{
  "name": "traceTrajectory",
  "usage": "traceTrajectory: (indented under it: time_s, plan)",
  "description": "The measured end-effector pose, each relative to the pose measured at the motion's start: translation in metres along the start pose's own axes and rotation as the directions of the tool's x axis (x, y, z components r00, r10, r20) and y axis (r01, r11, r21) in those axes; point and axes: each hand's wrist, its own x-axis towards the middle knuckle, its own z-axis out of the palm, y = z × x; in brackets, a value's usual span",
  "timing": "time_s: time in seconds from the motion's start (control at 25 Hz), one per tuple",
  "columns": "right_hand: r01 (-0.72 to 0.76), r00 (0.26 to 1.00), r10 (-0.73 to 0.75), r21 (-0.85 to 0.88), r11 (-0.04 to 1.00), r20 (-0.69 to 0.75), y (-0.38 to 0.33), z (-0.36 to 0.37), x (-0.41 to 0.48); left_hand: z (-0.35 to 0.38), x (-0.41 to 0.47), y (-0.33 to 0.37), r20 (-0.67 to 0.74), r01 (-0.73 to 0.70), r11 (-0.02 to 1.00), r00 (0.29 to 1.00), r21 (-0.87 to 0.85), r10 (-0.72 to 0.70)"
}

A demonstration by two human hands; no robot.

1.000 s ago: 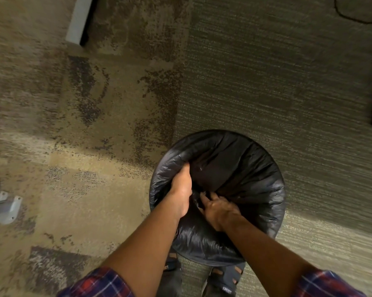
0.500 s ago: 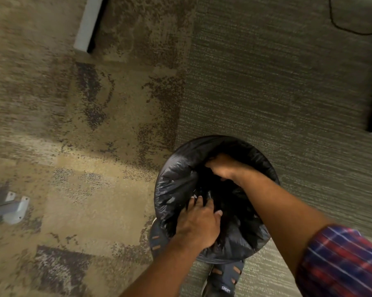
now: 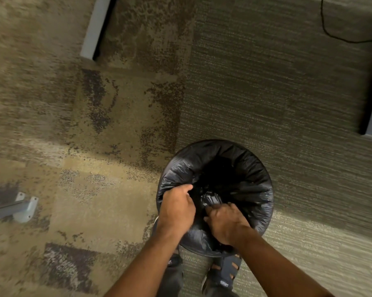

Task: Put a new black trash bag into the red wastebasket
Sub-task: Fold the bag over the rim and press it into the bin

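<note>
The black trash bag (image 3: 240,168) already lines the wastebasket (image 3: 206,252), which stands upright on the carpet, mouth up, long axis vertical; no red shows. Left hand (image 3: 177,209) pinches film at the near-left rim; right hand (image 3: 225,221) is closed on gathered slack inside; advisable: push slack downward, keeping the overlap even around the rim.

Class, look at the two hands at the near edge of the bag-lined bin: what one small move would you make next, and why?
Probably pull the bunched plastic at the near edge outward and fold it down over the rim. The black trash bag already wraps the far and side rim, but the left hand and the right hand are both gripping gathered folds on the near side, so that part looks unfinished.
</note>
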Motion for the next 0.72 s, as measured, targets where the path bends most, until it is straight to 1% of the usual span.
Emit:
traceTrajectory:
  time_s: [0.04,0.08,0.12,0.16,0.2,0.24,0.28,0.32,0.36,0.4,0.44,0.48,0.52,0.56,0.64,0.72]
  plan:
    - [-0.007,0.997,0.007,-0.01,1.0,0.072,0.001,0.003,-0.001,-0.004,0.001,-0.001,0.016,0.007,0.999,1.0,-0.039,-0.006]
    - [0.002,0.996,-0.001,-0.011,1.0,0.087,0.0,0.002,-0.002,-0.007,0.0,-0.001,0.039,-0.005,0.998,0.999,-0.065,0.008]
    - [0.018,0.999,-0.018,-0.001,1.0,0.045,-0.001,-0.001,-0.008,-0.009,-0.003,-0.002,0.048,-0.032,0.995,0.998,-0.094,0.036]
    - [0.033,0.999,-0.033,0.023,0.999,-0.031,-0.002,-0.007,-0.014,-0.011,-0.007,-0.002,0.034,-0.055,0.99,0.998,-0.132,0.06]
    - [0.05,0.988,-0.041,0.061,0.997,-0.147,0.0,-0.013,-0.022,-0.013,-0.011,-0.003,-0.02,-0.084,0.98,0.996,-0.18,0.082]
    - [0.057,0.958,-0.025,0.103,0.993,-0.285,0.004,-0.018,-0.029,-0.015,-0.016,-0.003,-0.098,-0.106,0.971,0.991,-0.216,0.087]
    - [0.04,0.907,0.035,0.169,0.985,-0.42,0.009,-0.024,-0.038,-0.018,-0.02,-0.005,-0.196,-0.119,0.965,0.978,-0.235,0.073]
    - [0.009,0.823,0.143,0.264,0.965,-0.549,0.017,-0.03,-0.047,-0.022,-0.025,-0.004,-0.285,-0.114,0.965,0.958,-0.235,0.044]
    - [-0.025,0.716,0.28,0.377,0.926,-0.639,0.026,-0.035,-0.056,-0.025,-0.028,-0.006,-0.35,-0.086,0.972,0.937,-0.219,0.004]
    - [-0.056,0.619,0.423,0.5,0.864,-0.662,0.036,-0.037,-0.064,-0.028,-0.031,-0.007,-0.378,-0.028,0.98,0.924,-0.198,-0.05]
    - [-0.087,0.555,0.547,0.61,0.787,-0.627,0.045,-0.038,-0.072,-0.029,-0.034,-0.009,-0.37,0.05,0.981,0.922,-0.186,-0.117]
    - [-0.124,0.523,0.64,0.693,0.71,-0.562,0.053,-0.037,-0.077,-0.031,-0.036,-0.011,-0.328,0.146,0.974,0.924,-0.172,-0.196]
    - [-0.156,0.525,0.698,0.751,0.642,-0.488,0.061,-0.033,-0.08,-0.031,-0.038,-0.011,-0.275,0.226,0.958,0.923,-0.174,-0.268]
    - [-0.176,0.552,0.721,0.786,0.592,-0.42,0.066,-0.029,-0.081,-0.03,-0.038,-0.012,-0.229,0.289,0.94,0.917,-0.182,-0.326]
    - [-0.177,0.623,0.699,0.807,0.563,-0.351,0.072,-0.022,-0.083,-0.027,-0.04,-0.014,-0.183,0.329,0.921,0.912,-0.207,-0.366]
    - [-0.174,0.666,0.685,0.831,0.528,-0.296,0.075,-0.02,-0.083,-0.025,-0.039,-0.016,-0.184,0.342,0.914,0.905,-0.221,-0.383]
